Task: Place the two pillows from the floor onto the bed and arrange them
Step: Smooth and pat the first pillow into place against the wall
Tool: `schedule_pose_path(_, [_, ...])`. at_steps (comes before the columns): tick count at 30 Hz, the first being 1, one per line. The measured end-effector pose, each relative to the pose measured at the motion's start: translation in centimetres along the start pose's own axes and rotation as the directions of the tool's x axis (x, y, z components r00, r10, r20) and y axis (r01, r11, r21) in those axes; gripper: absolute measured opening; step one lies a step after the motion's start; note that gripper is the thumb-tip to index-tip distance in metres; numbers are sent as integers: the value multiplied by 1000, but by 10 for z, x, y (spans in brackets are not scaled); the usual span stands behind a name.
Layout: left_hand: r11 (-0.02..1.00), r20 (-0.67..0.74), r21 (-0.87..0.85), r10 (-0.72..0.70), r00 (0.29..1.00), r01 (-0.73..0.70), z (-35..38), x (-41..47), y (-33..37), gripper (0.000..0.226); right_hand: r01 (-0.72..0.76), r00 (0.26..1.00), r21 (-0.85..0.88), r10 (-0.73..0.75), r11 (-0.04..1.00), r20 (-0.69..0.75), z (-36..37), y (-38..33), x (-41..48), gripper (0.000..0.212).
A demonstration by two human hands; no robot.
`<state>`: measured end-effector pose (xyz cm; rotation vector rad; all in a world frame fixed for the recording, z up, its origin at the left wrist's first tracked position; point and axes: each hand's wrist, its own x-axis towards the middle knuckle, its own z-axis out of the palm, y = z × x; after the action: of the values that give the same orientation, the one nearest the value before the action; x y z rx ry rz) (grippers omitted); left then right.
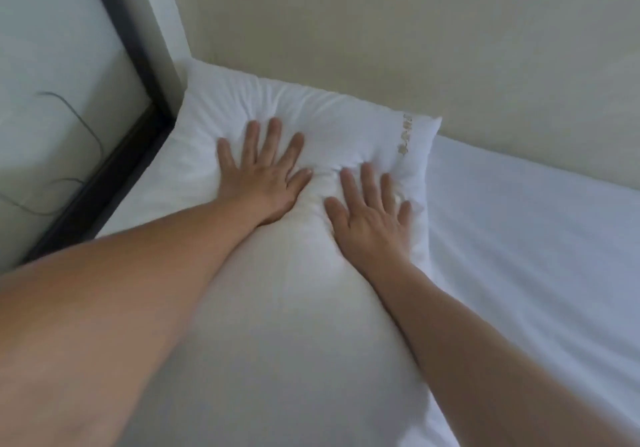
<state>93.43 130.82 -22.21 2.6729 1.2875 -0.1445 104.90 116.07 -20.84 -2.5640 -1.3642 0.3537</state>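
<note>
A white pillow (332, 127) with small gold lettering near its right end lies on the bed (536, 245), pushed into the corner against the beige wall. My left hand (266, 172) presses flat on the pillow's middle, fingers spread. My right hand (370, 211) presses flat just to the right of it, fingers also apart. The pillow dents under both palms. Its near part bulges between my forearms. Only one pillow is in view.
The beige wall (415, 30) runs behind the bed's head. A dark frame (131, 48) edges a pale panel on the left, where a thin grey cable (86, 127) hangs. White sheet spreads to the right of the pillow.
</note>
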Motion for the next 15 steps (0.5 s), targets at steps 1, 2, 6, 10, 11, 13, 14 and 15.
schedule_pose_path(1, [1000,25,-17,17,1000,-16,-1,-7,-8,67,-67,997,-1,67,998,45,3,4,-4,65])
schedule_pose_path(2, [999,64,-36,21,998,-19,-6,-18,-16,66,-186,979,2,185,983,85,-2,13,-11,63])
schedule_pose_path(6, [984,288,18,-174,942,176,-34,-114,-70,63,-542,808,-89,548,835,216,-60,48,-76,57])
schedule_pose_path(10, [948,155,-29,-310,938,318,-73,-169,-71,66,-185,981,40,182,982,69,-79,-7,-119,66])
schedule_pose_path(11, [968,130,-112,-210,969,225,-78,-174,-55,66,-58,996,70,53,996,66,-75,-31,-122,67])
schedule_pose_path(13, [983,146,-179,-15,989,41,-76,-190,-25,67,89,986,69,-97,994,135,-58,-67,-131,66])
schedule_pose_path(14, [989,206,-145,27,978,3,-67,-204,-22,67,79,980,42,-86,996,181,-50,-70,-138,64])
schedule_pose_path(15, [997,278,-79,6,961,17,-55,-220,-31,66,13,979,2,-13,1000,204,-43,-60,-145,62])
